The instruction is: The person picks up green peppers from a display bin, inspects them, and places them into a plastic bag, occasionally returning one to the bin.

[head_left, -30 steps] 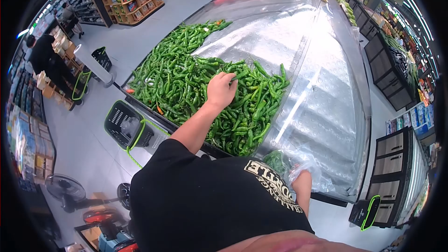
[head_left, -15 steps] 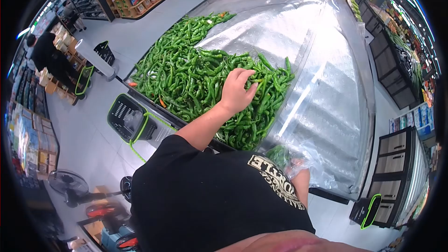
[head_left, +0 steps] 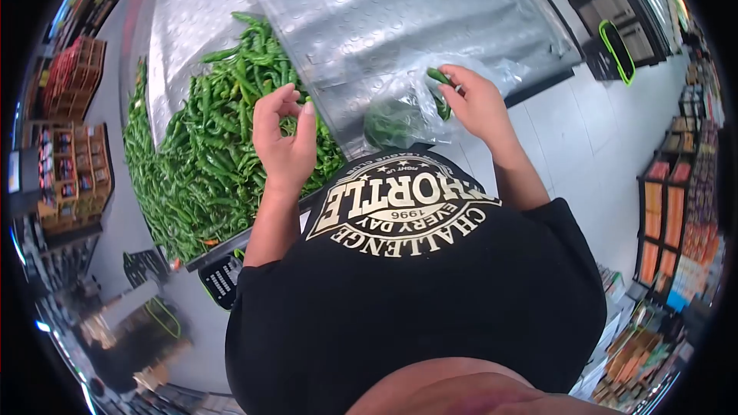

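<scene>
Peppers and grip at the metal-lined bench (head_left: pixel 369 15). A green pepper (head_left: pixel 437 75) stands out at the fingertips of the right hand (head_left: pixel 478 107), just beside a clear plastic bag (head_left: pixel 423 117) that has more greens inside, near the wearer's shirt (head_left: pixel 415 284). The loose pile of green peppers (head_left: pixel 219 150) lies on the bench to the left. Each pepper is probably light, with firm but slightly yielding flesh and a smooth, glossy skin apt to slip; a hard squeeze may bruise or snap it. The mid-body or the stem end should offer the best hold, with modest pressure. The bag is thin and limp, best taken by its rim.

Right grip: thumb and fingers nearly meet, pinching the pepper; whether they also catch the film, or a 2nd pepper below, cannot be told. Left grip: the left hand (head_left: pixel 284 138) is raised over the pile's near right edge, fingers curled and thumb well parted, with nothing visible between them; contact with the peppers beneath is unclear.
</scene>
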`<action>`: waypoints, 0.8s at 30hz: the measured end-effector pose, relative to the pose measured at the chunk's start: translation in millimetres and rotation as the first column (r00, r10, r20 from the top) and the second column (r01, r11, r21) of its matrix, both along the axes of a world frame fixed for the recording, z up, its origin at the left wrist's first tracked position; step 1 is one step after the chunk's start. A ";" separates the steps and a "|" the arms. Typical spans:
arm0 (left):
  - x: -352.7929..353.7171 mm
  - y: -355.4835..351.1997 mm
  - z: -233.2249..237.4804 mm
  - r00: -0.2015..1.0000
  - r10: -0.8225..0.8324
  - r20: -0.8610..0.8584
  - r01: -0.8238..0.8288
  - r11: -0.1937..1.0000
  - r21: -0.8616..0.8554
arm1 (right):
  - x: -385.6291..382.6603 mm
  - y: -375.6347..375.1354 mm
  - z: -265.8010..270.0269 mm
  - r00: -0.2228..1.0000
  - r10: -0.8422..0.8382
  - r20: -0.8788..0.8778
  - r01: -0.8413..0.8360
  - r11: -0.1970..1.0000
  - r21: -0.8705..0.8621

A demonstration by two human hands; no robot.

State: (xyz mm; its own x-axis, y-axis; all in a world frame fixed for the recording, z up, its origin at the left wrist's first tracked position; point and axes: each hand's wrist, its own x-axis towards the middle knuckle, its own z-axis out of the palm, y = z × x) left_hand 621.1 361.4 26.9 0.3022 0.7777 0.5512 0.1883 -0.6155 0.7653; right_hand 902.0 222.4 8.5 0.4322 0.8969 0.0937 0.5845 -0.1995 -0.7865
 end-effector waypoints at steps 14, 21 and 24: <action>44.9 -29.0 13.8 0.893 -0.451 -0.004 0.420 0.835 -0.356 | 0.7 -12.2 28.7 0.696 0.074 -0.715 0.148 0.958 0.244; 67.2 -36.4 15.3 0.789 -0.611 0.063 0.529 0.625 -0.574 | -24.3 -5.8 28.6 0.506 0.113 -0.855 0.151 0.965 0.216; 76.7 -38.7 24.3 0.729 -0.668 0.153 0.538 0.420 -0.731 | -38.2 -2.7 25.2 0.576 0.197 -0.794 0.129 0.937 0.326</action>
